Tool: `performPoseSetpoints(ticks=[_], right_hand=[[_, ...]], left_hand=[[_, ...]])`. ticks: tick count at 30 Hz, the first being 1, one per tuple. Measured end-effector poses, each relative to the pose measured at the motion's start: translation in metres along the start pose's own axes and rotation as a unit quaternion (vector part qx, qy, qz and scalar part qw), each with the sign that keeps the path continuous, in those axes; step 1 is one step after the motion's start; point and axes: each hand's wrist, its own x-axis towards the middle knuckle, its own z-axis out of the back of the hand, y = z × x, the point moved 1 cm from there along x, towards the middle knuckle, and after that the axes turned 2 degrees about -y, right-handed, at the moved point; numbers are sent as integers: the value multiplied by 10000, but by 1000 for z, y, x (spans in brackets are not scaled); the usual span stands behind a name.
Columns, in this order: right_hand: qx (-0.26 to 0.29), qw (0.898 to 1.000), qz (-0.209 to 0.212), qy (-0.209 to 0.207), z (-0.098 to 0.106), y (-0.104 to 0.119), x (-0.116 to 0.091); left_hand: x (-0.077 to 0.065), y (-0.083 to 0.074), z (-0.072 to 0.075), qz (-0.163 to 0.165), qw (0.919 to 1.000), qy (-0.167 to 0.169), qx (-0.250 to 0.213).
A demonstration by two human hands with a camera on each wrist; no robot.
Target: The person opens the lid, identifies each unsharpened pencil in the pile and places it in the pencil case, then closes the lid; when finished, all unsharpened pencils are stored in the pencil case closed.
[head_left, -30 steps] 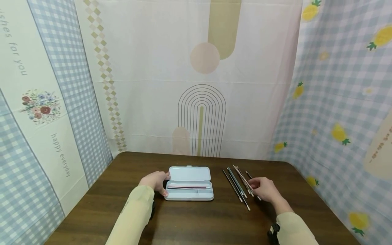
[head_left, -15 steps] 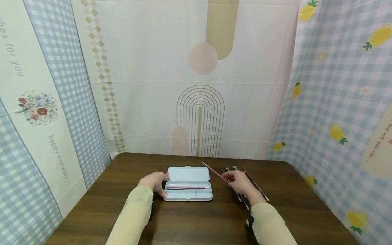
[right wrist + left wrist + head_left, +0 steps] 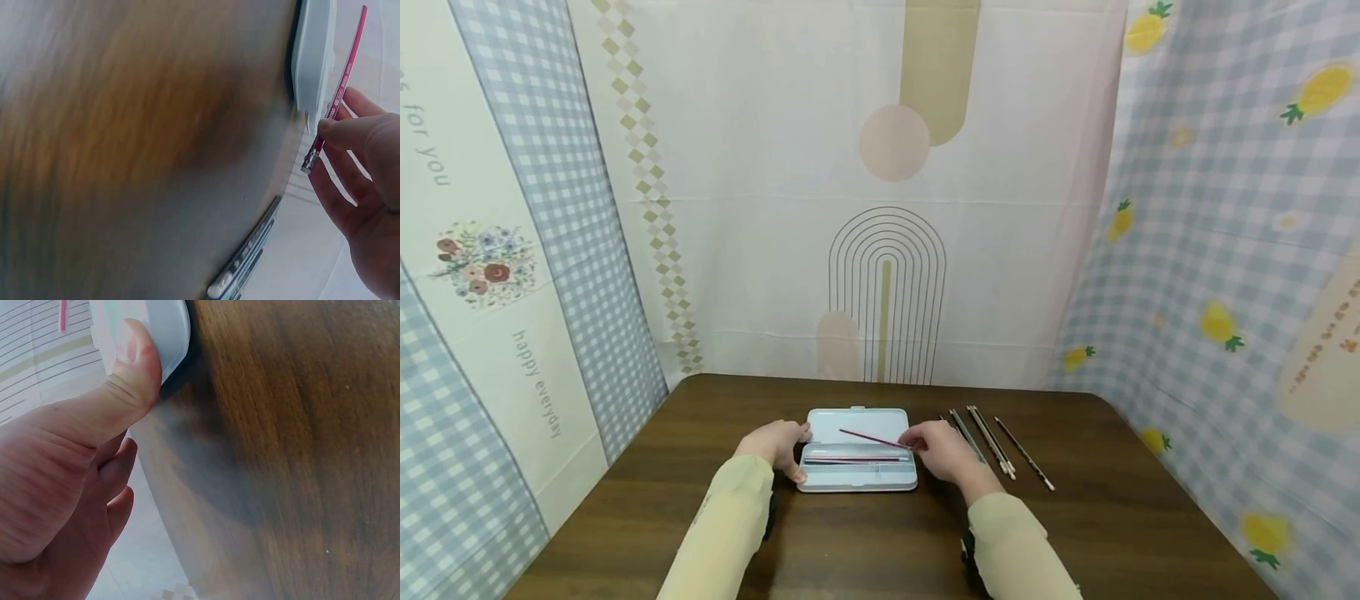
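Observation:
An open white pencil case (image 3: 857,481) lies on the table with its lid (image 3: 857,419) laid back. Several pencils (image 3: 853,459) rest in its rear compartment. My left hand (image 3: 772,444) holds the case by its left side, thumb (image 3: 134,369) on the near corner. My right hand (image 3: 942,448) pinches a red pencil (image 3: 872,437) near its eraser end, above the right part of the case. In the right wrist view the red pencil (image 3: 345,78) sticks out past the thumb and fingers. Its tip points left in the head view.
Right of the case lie several loose pencils (image 3: 992,442) in a loose bunch, partly behind the right hand. One dark pencil (image 3: 1024,452) lies apart from them. The brown wooden table (image 3: 850,550) ends at a patterned cloth backdrop (image 3: 760,292).
My right hand has picked the red pencil from the loose bunch and carried it left over the case. My left hand has stayed on the case's left side.

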Motion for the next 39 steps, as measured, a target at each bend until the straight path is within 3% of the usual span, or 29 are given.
performPoseSetpoints(ticks=[11,21,28,39], right_hand=[[-470,9989,-11,-53,-15,19,9],[-521,9985,164,-78,-25,29,14],[-642,9979,115,6,-31,38,15],[-776,9969,76,-55,-37,43,18]], left_hand=[[4,3,-5,34,10000,-41,-74],[4,4,-5,195,9997,-16,-164],[-3,-2,-2,-22,10000,-69,-4],[-5,-4,0,-16,9999,-129,37]])
